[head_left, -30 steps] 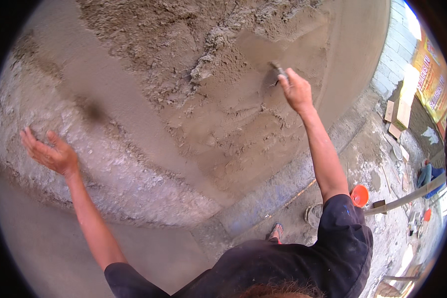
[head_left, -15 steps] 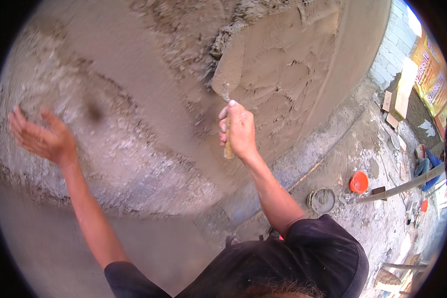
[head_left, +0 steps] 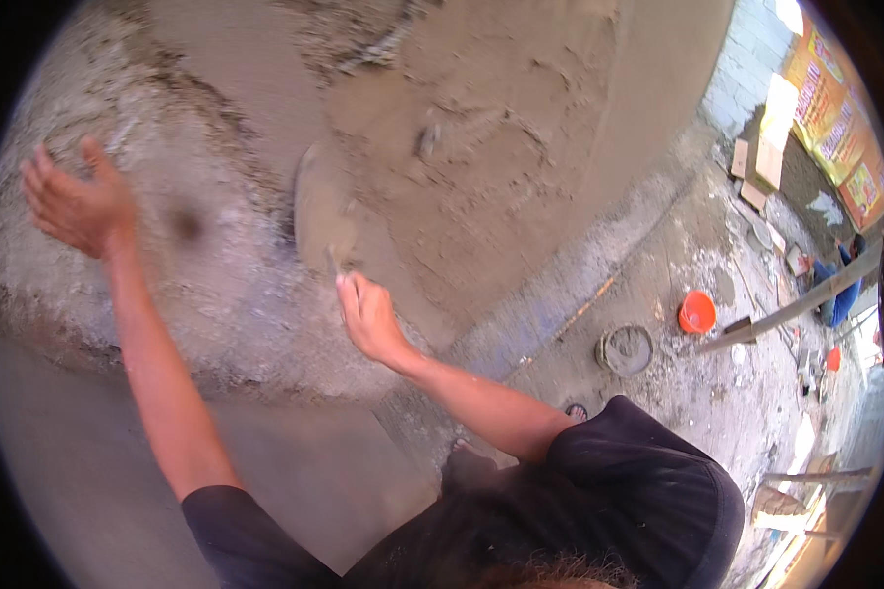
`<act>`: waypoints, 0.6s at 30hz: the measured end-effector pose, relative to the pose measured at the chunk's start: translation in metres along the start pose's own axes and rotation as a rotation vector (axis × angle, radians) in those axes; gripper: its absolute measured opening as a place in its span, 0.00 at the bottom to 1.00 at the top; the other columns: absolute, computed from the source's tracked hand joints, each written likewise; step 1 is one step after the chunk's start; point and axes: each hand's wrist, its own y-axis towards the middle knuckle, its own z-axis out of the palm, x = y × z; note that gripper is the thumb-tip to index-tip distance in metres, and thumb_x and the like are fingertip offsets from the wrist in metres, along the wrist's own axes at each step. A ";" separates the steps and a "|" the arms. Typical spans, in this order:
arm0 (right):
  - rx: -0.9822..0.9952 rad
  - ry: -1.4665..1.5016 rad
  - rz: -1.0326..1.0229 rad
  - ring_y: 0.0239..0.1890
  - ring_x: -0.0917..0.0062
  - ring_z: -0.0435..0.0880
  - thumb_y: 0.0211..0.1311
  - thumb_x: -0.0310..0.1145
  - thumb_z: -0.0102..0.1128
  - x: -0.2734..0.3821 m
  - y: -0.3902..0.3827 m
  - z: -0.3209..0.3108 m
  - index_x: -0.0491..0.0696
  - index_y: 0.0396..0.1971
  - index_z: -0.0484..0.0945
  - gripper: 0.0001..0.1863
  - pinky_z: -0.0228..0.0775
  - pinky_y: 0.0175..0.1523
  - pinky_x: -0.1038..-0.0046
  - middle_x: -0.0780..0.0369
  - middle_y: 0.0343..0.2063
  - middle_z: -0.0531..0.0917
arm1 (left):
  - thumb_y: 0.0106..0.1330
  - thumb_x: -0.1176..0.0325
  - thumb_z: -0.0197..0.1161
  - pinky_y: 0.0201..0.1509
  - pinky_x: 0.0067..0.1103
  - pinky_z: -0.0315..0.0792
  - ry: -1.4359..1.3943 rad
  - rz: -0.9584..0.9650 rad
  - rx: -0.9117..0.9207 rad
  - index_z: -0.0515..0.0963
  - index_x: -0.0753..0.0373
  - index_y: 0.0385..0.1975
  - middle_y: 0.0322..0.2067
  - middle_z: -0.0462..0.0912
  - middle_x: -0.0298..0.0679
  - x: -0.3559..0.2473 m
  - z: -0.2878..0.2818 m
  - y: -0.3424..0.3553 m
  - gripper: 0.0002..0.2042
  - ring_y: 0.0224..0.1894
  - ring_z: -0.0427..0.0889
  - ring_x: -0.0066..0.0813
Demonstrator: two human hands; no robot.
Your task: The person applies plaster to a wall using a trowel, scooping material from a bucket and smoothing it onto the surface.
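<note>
Trowel (head_left: 322, 211): one, blade mortar-smeared, tip away from wearer, at mortar's left edge. Mortar (head_left: 501, 187): grey-brown, part smooth, part ridged.

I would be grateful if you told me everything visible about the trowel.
The trowel has a long, round-ended blade, coated grey-brown as if with wet mortar, so its own material is hidden. A short, thin neck joins it to a handle mostly covered by the gripping right hand. The blade points upward in the picture, over the plastered surface; blur leaves its exact tilt and contact unclear.
</note>
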 end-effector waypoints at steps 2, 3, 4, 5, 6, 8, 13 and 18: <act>0.123 -0.155 0.074 0.35 0.48 0.82 0.72 0.46 0.49 -0.041 -0.075 -0.014 0.39 0.37 0.76 0.22 0.72 0.45 0.53 0.44 0.27 0.81 | 0.70 0.49 0.59 0.69 0.44 0.59 -0.072 0.114 -0.007 0.67 0.62 0.63 0.64 0.66 0.51 0.041 -0.043 0.001 0.29 0.67 0.63 0.51; 0.105 -0.214 0.144 0.39 0.46 0.82 0.70 0.49 0.50 -0.092 -0.103 -0.033 0.40 0.42 0.78 0.23 0.73 0.48 0.53 0.44 0.32 0.83 | 0.70 0.53 0.60 0.67 0.43 0.61 -0.070 0.110 0.016 0.67 0.64 0.62 0.62 0.67 0.52 0.028 -0.067 -0.017 0.27 0.66 0.64 0.52; 0.174 -0.326 0.286 0.41 0.47 0.82 0.69 0.50 0.51 -0.131 -0.128 -0.072 0.41 0.45 0.79 0.25 0.73 0.49 0.53 0.43 0.35 0.83 | 0.70 0.57 0.61 0.66 0.42 0.63 -0.062 0.108 0.057 0.68 0.67 0.61 0.61 0.68 0.53 0.015 -0.100 -0.046 0.25 0.65 0.66 0.52; 0.215 -0.442 0.464 0.44 0.48 0.83 0.68 0.52 0.51 -0.178 -0.151 -0.128 0.41 0.48 0.79 0.27 0.74 0.50 0.53 0.42 0.38 0.83 | 0.72 0.60 0.59 0.67 0.42 0.63 -0.222 0.050 0.083 0.66 0.68 0.62 0.61 0.69 0.54 -0.043 -0.116 -0.086 0.24 0.65 0.66 0.52; 0.141 -0.499 0.553 0.43 0.49 0.83 0.67 0.52 0.52 -0.245 -0.186 -0.186 0.45 0.45 0.82 0.24 0.74 0.50 0.53 0.44 0.37 0.84 | 0.73 0.60 0.57 0.68 0.39 0.63 -0.257 -0.136 0.269 0.64 0.70 0.64 0.63 0.67 0.55 -0.086 -0.146 -0.143 0.25 0.65 0.67 0.51; 0.262 -0.799 0.889 0.43 0.54 0.85 0.63 0.50 0.52 -0.328 -0.256 -0.332 0.51 0.43 0.84 0.21 0.75 0.49 0.55 0.50 0.39 0.85 | 0.75 0.60 0.54 0.70 0.37 0.63 -0.364 -0.450 0.813 0.59 0.72 0.67 0.66 0.63 0.58 -0.164 -0.218 -0.275 0.28 0.67 0.67 0.50; 0.337 -1.215 0.958 0.36 0.52 0.85 0.67 0.44 0.46 -0.432 -0.357 -0.616 0.47 0.43 0.78 0.18 0.76 0.42 0.51 0.49 0.32 0.85 | 0.66 0.45 0.61 0.74 0.39 0.52 0.015 -0.745 2.371 0.54 0.72 0.69 0.68 0.59 0.62 -0.322 -0.594 -0.509 0.43 0.71 0.58 0.55; 0.318 -1.527 0.936 0.42 0.54 0.86 0.66 0.34 0.46 -0.554 -0.307 -0.777 0.48 0.44 0.78 0.13 0.78 0.45 0.53 0.51 0.37 0.85 | 0.62 0.42 0.64 0.68 0.40 0.62 -0.065 -0.692 2.357 0.57 0.67 0.69 0.64 0.65 0.60 -0.397 -0.634 -0.500 0.43 0.67 0.65 0.57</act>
